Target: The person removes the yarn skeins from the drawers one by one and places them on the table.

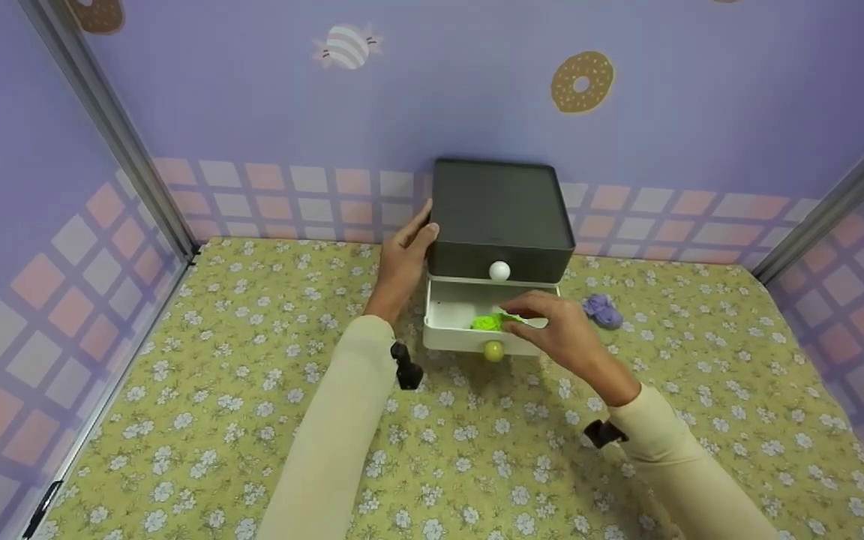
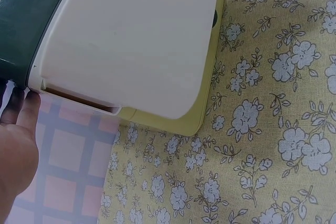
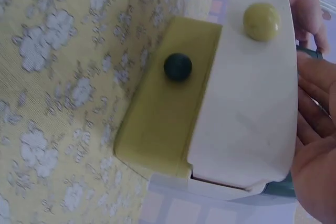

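A small drawer cabinet [image 1: 503,202] stands at the back, its dark top drawer closed and its white middle drawer [image 1: 451,341] pulled out. Inside the white drawer is a bright green, soft-looking bundle [image 1: 486,322]. My right hand [image 1: 563,330] reaches over the drawer's front, thumb and index finger pinching the bundle's right end. In the right wrist view, the drawer front hides those fingertips. My left hand [image 1: 402,259] rests against the cabinet's left side near the dark top, fingers extended along it; the left wrist view shows the fingertips [image 2: 30,109] at the dark edge.
A purple, soft-looking bundle [image 1: 603,310] lies on the flowered tablecloth [image 1: 237,405] to the cabinet's right. A yellow bottom drawer [image 3: 157,114] with a dark round knob [image 3: 178,67] sits below the white one. The patterned wall [image 1: 432,90] rises close behind the cabinet.
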